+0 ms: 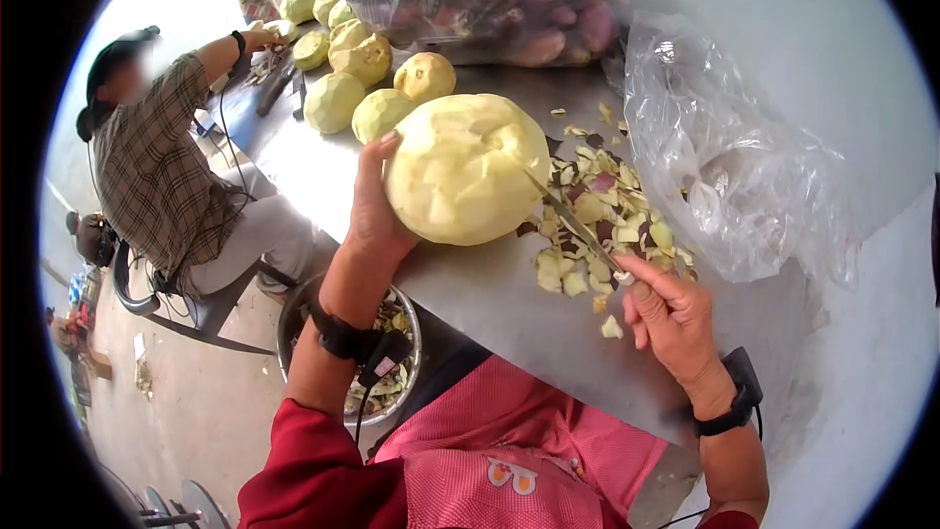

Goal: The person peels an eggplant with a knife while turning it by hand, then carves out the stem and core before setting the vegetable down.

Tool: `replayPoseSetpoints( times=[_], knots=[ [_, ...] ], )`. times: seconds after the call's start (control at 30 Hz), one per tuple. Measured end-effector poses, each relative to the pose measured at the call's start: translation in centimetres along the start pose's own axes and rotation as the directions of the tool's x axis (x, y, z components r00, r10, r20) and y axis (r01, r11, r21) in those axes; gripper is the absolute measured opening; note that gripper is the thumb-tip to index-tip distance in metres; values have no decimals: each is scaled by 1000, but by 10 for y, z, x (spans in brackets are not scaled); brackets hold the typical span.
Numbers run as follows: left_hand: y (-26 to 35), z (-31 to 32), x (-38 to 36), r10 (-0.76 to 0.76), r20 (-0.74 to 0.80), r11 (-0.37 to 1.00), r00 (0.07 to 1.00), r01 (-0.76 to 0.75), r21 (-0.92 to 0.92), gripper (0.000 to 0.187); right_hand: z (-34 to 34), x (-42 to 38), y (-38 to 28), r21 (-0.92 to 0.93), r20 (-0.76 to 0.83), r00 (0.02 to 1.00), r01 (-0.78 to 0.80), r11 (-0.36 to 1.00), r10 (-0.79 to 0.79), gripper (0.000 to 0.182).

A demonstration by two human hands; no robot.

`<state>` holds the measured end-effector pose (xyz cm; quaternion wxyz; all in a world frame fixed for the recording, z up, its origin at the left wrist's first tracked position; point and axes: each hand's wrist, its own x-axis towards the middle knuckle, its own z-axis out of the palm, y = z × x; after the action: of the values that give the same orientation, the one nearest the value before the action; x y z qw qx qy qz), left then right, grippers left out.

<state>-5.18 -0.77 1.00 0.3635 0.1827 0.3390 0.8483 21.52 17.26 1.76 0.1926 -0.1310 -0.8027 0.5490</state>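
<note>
In my view, a bag [499, 5] lies on the table [441, 284] at twelve o'clock, peelings [661, 234] at three, a basin [418, 345] at seven.

Co-worker in plaid shirt [162, 171], dark chair [220, 316], crumpled clear plastic [734, 162], pale wall [764, 5]

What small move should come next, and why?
Probably a light shaving stroke of the knife along the vegetable's right side: the left hand steadies it, the right hand has the blade there, and the surface looks uneven.
</note>
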Motion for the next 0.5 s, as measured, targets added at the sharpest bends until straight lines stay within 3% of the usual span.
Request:
replayPoseSetpoints(
  times=[0.03,0.17,0.23,0.3,0.33,0.4,0.5],
  knots=[
    [0,0,0,6,-4,999,1000,-6,-33,74,2,1,0,-13,2,999,39,999,-39,31],
    [-1,-3,1,15,15,998,1000,-14,-63,74,-4,6,7,-12,-144,989,-32,999,30,30],
    [0,-1,0,7,34,997,999,-5,-82,74,-5,6,3,-13,-144,988,-55,998,53,28],
    [1,-1,1,-2,43,993,999,7,-117,73,-3,6,5,-205,-155,972,145,968,-179,29],
    [1,-1,1,-9,52,988,999,17,-152,72,0,5,6,-207,-152,971,149,967,-183,29],
    [0,1,-2,-28,86,972,996,47,-228,71,5,7,4,-412,-124,882,370,832,-454,33],
    [-9,7,-9,-70,141,918,988,119,-379,72,9,8,-6,-490,-53,820,475,731,-569,41]
  ],
)
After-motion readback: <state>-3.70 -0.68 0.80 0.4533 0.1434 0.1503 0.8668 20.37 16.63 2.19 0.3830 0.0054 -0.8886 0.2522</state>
